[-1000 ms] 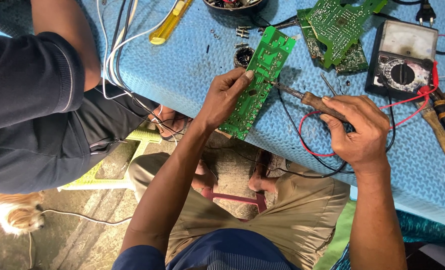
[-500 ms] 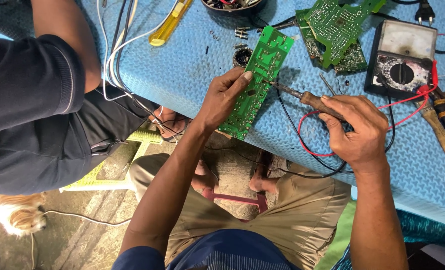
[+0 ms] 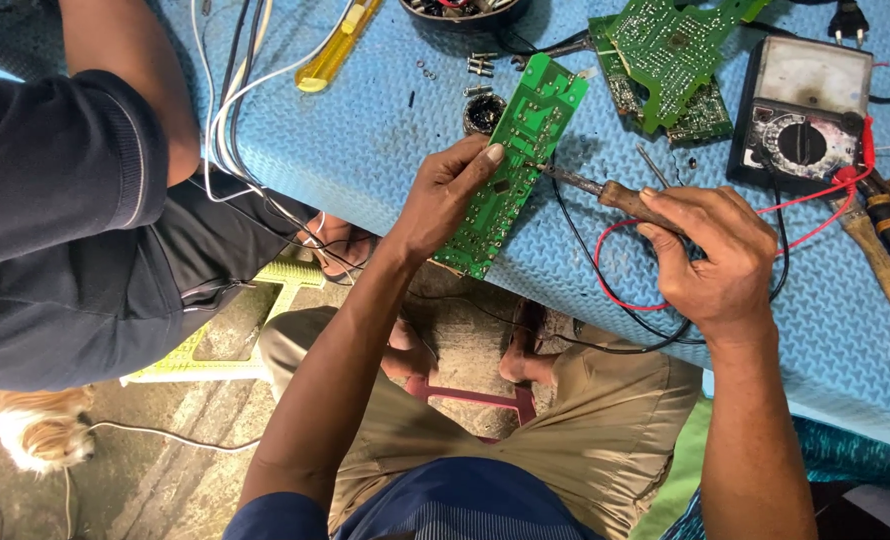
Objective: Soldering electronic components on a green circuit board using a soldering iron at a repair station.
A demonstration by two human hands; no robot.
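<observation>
A left hand grips a green board by its lower edge, the board's long axis running up and away to the right. The right hand clenches a soldering iron, whose tip reaches left from it onto the board, just beside the left thumb.

Meter at the far right of the blue counter, black case, pale rectangular display window above a round dial, no packages, labels or signs visible
</observation>
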